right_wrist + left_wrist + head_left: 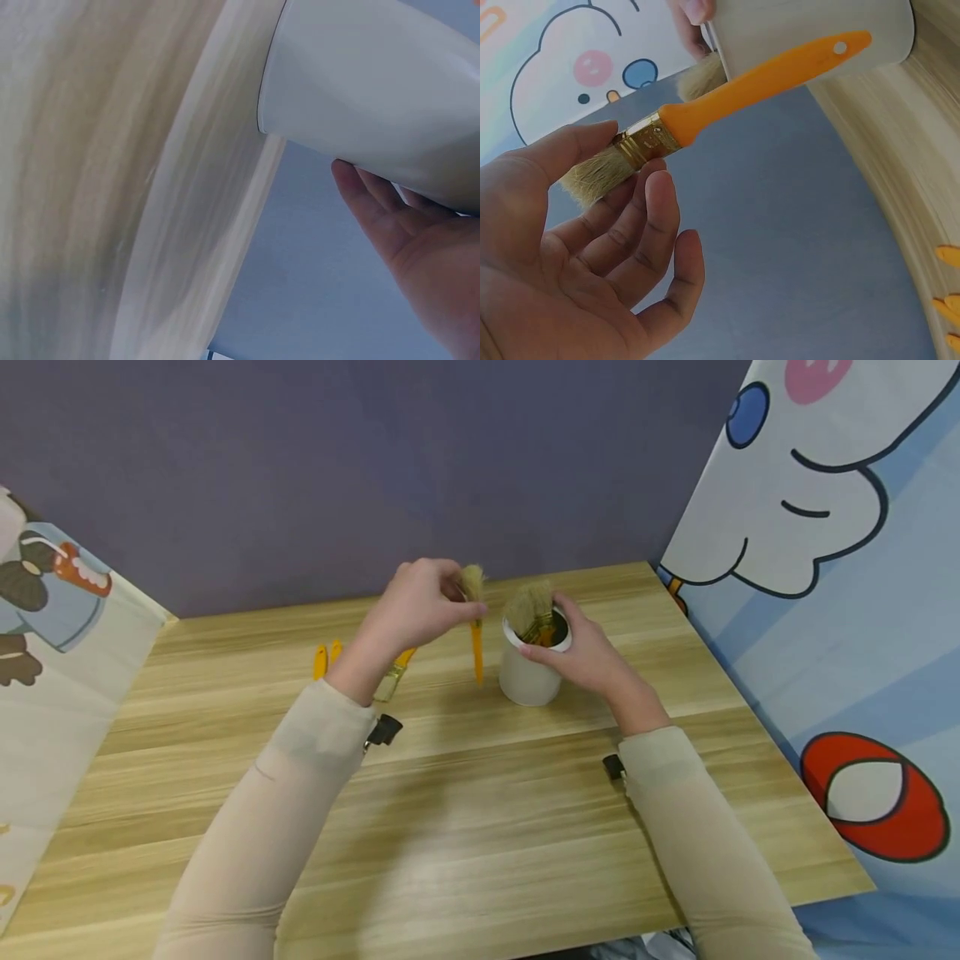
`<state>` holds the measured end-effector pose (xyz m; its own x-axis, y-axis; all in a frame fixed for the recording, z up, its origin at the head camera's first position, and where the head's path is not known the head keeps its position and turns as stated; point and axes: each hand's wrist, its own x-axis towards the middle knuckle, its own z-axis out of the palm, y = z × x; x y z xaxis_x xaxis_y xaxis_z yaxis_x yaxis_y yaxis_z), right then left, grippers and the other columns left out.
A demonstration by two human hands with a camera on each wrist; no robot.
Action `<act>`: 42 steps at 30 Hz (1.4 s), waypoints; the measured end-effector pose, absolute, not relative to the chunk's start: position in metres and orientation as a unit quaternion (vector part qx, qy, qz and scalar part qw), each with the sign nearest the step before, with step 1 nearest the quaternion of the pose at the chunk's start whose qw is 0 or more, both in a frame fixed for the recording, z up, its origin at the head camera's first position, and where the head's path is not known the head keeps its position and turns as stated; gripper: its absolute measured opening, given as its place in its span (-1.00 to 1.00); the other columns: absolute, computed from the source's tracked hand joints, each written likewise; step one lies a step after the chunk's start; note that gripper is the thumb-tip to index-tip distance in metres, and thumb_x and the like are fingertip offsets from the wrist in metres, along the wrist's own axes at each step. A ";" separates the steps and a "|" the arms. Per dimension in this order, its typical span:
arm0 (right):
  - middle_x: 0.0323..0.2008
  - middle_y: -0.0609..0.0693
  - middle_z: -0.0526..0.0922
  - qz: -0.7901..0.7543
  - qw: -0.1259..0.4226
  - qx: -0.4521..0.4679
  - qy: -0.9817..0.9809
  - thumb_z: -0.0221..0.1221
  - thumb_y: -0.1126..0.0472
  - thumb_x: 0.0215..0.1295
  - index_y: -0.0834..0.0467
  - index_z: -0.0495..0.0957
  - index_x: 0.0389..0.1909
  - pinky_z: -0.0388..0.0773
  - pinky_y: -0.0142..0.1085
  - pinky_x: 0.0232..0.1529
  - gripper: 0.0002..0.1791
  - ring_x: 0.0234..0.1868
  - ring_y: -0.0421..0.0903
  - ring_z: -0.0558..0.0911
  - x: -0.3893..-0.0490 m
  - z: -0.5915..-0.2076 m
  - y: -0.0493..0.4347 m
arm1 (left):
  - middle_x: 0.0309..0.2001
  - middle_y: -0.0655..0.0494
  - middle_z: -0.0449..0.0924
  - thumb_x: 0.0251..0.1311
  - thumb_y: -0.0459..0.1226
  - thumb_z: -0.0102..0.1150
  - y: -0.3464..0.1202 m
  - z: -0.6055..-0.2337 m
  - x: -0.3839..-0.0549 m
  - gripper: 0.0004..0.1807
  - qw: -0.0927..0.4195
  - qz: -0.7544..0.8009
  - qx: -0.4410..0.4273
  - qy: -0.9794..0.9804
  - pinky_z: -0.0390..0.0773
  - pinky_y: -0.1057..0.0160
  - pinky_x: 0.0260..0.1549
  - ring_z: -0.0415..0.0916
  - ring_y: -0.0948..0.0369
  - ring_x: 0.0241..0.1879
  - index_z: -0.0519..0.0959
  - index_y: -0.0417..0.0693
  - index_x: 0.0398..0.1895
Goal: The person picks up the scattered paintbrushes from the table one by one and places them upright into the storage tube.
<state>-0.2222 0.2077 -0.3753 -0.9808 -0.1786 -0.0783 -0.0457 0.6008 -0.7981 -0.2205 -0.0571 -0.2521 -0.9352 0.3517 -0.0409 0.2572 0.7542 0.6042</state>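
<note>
My left hand [416, 606] pinches a paintbrush [477, 652] between thumb and fingers, at the metal band and bristles. The orange handle hangs down, tip just left of a white cup [528, 681]. In the left wrist view, the brush's tan bristles, gold band and holed orange handle [772, 79] show clearly. My right hand [588, 650] grips the cup near its rim, thumb in front. Several paintbrushes [529, 606] stand in the cup, bristles up. In the right wrist view the cup [367, 75] stands upright on the table, with fingers along its side.
More orange-handled paintbrushes lie on the wooden table [450, 860] by my left wrist: one with its bristles [387, 685] toward me, others showing handles [321, 662]. My left forearm partly hides them. A dark wall [375, 468] rises behind; printed cartoon panels [862, 652] flank the table.
</note>
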 end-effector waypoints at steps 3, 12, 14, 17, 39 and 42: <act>0.68 0.19 0.15 -0.445 0.075 -0.066 0.890 0.36 -0.37 0.29 -0.14 -0.21 0.76 0.41 0.26 0.48 0.24 0.58 0.24 0.36 -0.223 -0.376 0.208 | -0.04 0.06 0.77 0.37 0.01 0.39 -0.054 -0.251 -0.221 -0.66 0.072 0.306 0.169 0.934 0.68 0.02 0.01 0.67 0.09 -0.04 0.67 0.02 0.03; 0.66 0.19 0.19 -0.446 0.070 -0.066 0.890 0.37 -0.36 0.28 -0.13 -0.17 0.75 0.41 0.24 0.48 0.24 0.56 0.23 0.38 -0.224 -0.378 0.208 | -0.08 0.04 0.78 0.37 -0.04 0.39 -0.045 -0.253 -0.221 -0.67 0.076 0.296 0.184 0.934 0.69 0.05 -0.02 0.70 0.08 -0.08 0.68 -0.03 0.02; 0.67 0.19 0.17 -0.444 0.072 -0.067 0.891 0.37 -0.37 0.28 -0.11 -0.19 0.76 0.41 0.25 0.49 0.25 0.57 0.24 0.36 -0.223 -0.379 0.208 | -0.08 0.04 0.78 0.38 -0.03 0.39 -0.044 -0.255 -0.221 -0.66 0.084 0.293 0.184 0.935 0.70 0.05 -0.03 0.70 0.09 -0.08 0.67 -0.03 0.04; 0.67 0.20 0.16 -0.438 0.077 -0.062 0.893 0.35 -0.40 0.28 -0.11 -0.21 0.76 0.41 0.25 0.49 0.27 0.58 0.26 0.35 -0.223 -0.379 0.207 | -0.07 0.05 0.78 0.39 -0.02 0.38 -0.043 -0.258 -0.222 -0.65 0.092 0.290 0.186 0.934 0.71 0.05 -0.03 0.71 0.10 -0.08 0.67 -0.02 0.07; 0.75 0.09 -0.06 -0.418 0.094 -0.051 0.902 0.30 -0.53 0.21 -0.13 -0.26 0.76 0.25 0.31 0.57 0.33 0.71 0.25 0.10 -0.221 -0.377 0.207 | 0.02 0.02 0.76 0.41 -0.01 0.36 -0.034 -0.270 -0.227 -0.45 0.118 0.269 0.191 0.937 0.72 0.02 0.05 0.72 0.08 -0.01 0.57 -0.09 0.33; 0.74 0.11 -0.04 -0.420 0.085 -0.054 0.902 0.29 -0.53 0.23 -0.13 -0.25 0.76 0.24 0.33 0.56 0.32 0.71 0.26 0.10 -0.220 -0.376 0.208 | 0.00 0.02 0.76 0.41 -0.01 0.36 -0.034 -0.270 -0.228 -0.46 0.112 0.271 0.193 0.937 0.71 0.02 0.04 0.70 0.09 -0.02 0.58 -0.09 0.32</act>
<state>-0.2202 0.2077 -0.3760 -0.9797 -0.1686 -0.1080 -0.0259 0.6412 -0.7669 -0.2275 -0.0339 -0.2697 -0.9009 0.4212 -0.1049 0.3003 0.7793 0.5501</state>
